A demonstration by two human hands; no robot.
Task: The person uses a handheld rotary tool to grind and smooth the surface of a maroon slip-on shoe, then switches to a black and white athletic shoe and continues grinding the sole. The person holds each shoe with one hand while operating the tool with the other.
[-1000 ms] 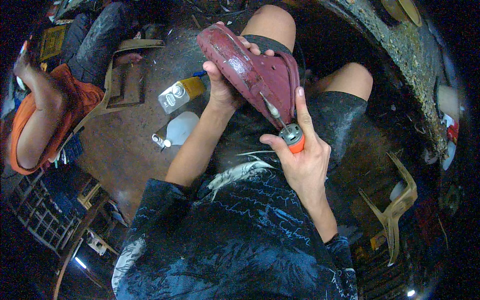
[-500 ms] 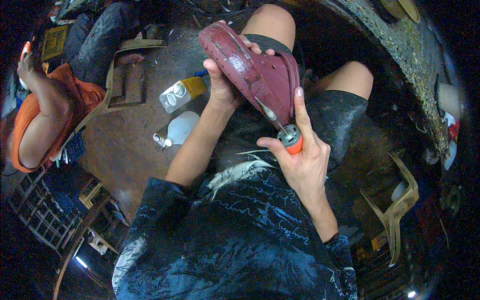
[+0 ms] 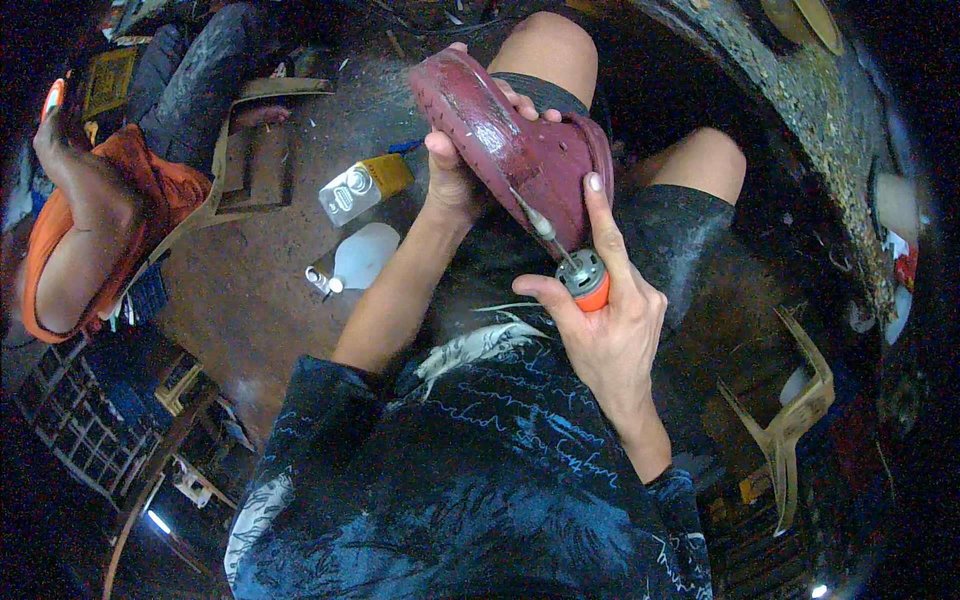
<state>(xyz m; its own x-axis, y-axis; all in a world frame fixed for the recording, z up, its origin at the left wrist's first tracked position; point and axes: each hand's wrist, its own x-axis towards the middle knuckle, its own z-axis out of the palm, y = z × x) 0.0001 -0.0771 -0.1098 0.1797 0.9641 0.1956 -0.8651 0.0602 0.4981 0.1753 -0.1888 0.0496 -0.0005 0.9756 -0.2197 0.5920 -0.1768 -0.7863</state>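
Note:
A maroon clog (image 3: 505, 125) is tilted on its side above my lap, its side wall and part of its sole edge facing up. My left hand (image 3: 452, 175) grips it, thumb on the near side and fingertips showing over the far edge. In my right hand (image 3: 615, 320) is a small rotary tool (image 3: 585, 280) with a metal motor head and an orange body. Its thin shaft carries a pale pointed bit (image 3: 540, 222) that lies against or just over the clog's lower edge. My right index finger stretches along the clog and seems to touch it; the thumb sticks out sideways.
On the floor to the left are a yellow-and-clear container (image 3: 365, 185) and a whitish plastic bottle (image 3: 367, 257). Another person in orange (image 3: 110, 230) sits at far left by a chair (image 3: 215, 190). A rough slab edge (image 3: 800, 130) runs along the right, above a plastic chair (image 3: 790, 420).
The clog, both my hands and the rotary tool have shifted slightly to the right. The clog's tilt has changed a little. The other person's arm at the left has moved slightly.

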